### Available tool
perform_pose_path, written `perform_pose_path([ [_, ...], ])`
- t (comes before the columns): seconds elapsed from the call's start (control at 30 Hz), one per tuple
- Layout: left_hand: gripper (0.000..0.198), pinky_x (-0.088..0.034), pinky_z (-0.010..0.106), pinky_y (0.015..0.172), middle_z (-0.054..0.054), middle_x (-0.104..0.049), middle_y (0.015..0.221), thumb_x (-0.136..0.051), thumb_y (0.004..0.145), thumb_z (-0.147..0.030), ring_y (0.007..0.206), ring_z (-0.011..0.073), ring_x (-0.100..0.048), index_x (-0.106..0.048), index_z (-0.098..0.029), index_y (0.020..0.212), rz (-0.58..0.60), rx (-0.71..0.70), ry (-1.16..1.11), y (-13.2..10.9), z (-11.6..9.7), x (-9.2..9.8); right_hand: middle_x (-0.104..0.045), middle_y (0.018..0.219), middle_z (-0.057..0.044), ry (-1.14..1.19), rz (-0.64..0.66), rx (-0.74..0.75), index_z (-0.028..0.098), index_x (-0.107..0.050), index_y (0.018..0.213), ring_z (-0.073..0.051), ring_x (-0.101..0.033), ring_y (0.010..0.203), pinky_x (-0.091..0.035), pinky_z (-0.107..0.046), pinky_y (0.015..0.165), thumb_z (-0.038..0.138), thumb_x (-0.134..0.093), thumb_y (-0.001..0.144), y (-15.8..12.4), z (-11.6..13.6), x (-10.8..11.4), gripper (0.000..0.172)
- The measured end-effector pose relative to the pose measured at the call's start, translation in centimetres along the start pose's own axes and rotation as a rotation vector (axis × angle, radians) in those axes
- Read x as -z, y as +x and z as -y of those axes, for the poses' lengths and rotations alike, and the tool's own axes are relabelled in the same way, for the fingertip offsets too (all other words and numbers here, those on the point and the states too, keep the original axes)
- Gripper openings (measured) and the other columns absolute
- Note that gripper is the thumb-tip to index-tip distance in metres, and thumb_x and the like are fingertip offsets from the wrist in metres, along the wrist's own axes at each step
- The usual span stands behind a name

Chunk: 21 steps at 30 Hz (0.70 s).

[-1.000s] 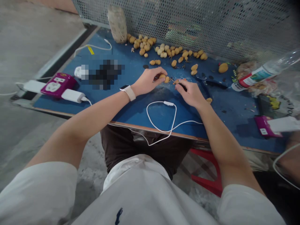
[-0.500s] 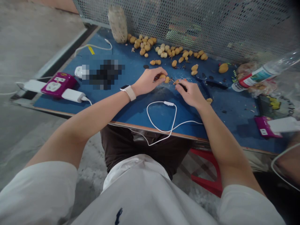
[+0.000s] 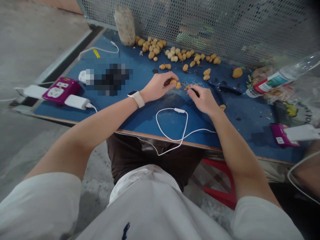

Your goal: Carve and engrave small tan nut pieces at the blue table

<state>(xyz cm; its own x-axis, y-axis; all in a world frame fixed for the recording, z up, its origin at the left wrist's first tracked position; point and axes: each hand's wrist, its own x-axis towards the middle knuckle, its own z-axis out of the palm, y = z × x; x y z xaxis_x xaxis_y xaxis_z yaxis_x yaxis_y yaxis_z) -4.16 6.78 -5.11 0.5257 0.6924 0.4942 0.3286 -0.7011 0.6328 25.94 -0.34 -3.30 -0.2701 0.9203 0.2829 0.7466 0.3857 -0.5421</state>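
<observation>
our left hand pinches a fruit against the bench; our right hand closes its fingers on a dark tool just beside it. a slip could nick our left hand or send the fruit rolling.

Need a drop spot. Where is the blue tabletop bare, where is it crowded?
Bare: blue tabletop right of the right forearm up to the right purple power strip, bar specks; also inside the white cable loop between the forearms. Crowded: tan fruits along the mesh, and around left hand and right hand.
</observation>
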Motion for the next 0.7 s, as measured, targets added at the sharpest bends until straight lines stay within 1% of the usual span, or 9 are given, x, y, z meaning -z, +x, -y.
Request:
perform_pose_path([
  [0.23, 0.024, -0.077, 0.044, 0.117, 0.016, -0.095, 0.140, -0.081, 0.124, -0.042, 0.124, 0.0271, -0.092, -0.086, -0.022, 0.135, -0.004, 0.006, -0.036, 0.01, -0.40, 0.05, -0.072, 0.079, -0.007, -0.001, 0.006, 0.002, 0.032, -0.078, 0.102, -0.035, -0.071, 0.080, -0.059, -0.053, 0.086, 0.117, -0.041, 0.112, -0.04, -0.23, -0.02, 0.093],
  [0.43, 0.025, -0.078, 0.043, 0.114, 0.015, -0.095, 0.139, -0.084, 0.122, -0.047, 0.127, 0.0280, -0.091, -0.086, -0.024, 0.133, -0.016, 0.011, -0.057, 0.08, -0.69, 0.09, -0.072, 0.080, -0.007, -0.002, -0.001, 0.002, 0.034, -0.080, 0.103, -0.037, -0.071, 0.082, -0.061, -0.056, 0.087, 0.120, -0.040, 0.109, 0.03, -0.56, -0.16, 0.096],
  [0.53, 0.025, -0.078, 0.043, 0.114, 0.015, -0.094, 0.140, -0.086, 0.121, -0.045, 0.128, 0.0282, -0.091, -0.086, -0.024, 0.135, -0.017, 0.002, -0.062, 0.07, -0.55, 0.06, -0.071, 0.078, -0.007, -0.009, 0.006, 0.000, 0.034, -0.080, 0.103, -0.037, -0.071, 0.081, -0.062, -0.055, 0.087, 0.119, -0.040, 0.110, 0.03, -0.61, -0.16, 0.094],
  [0.7, 0.024, -0.078, 0.044, 0.117, 0.015, -0.093, 0.143, -0.089, 0.119, -0.040, 0.131, 0.0288, -0.091, -0.086, -0.023, 0.136, -0.020, 0.003, -0.057, 0.05, -0.35, -0.06, -0.073, 0.082, -0.007, -0.023, 0.004, 0.007, 0.033, -0.077, 0.101, -0.035, -0.071, 0.080, -0.060, -0.055, 0.087, 0.116, -0.040, 0.113, 0.03, -0.61, -0.15, 0.091],
])
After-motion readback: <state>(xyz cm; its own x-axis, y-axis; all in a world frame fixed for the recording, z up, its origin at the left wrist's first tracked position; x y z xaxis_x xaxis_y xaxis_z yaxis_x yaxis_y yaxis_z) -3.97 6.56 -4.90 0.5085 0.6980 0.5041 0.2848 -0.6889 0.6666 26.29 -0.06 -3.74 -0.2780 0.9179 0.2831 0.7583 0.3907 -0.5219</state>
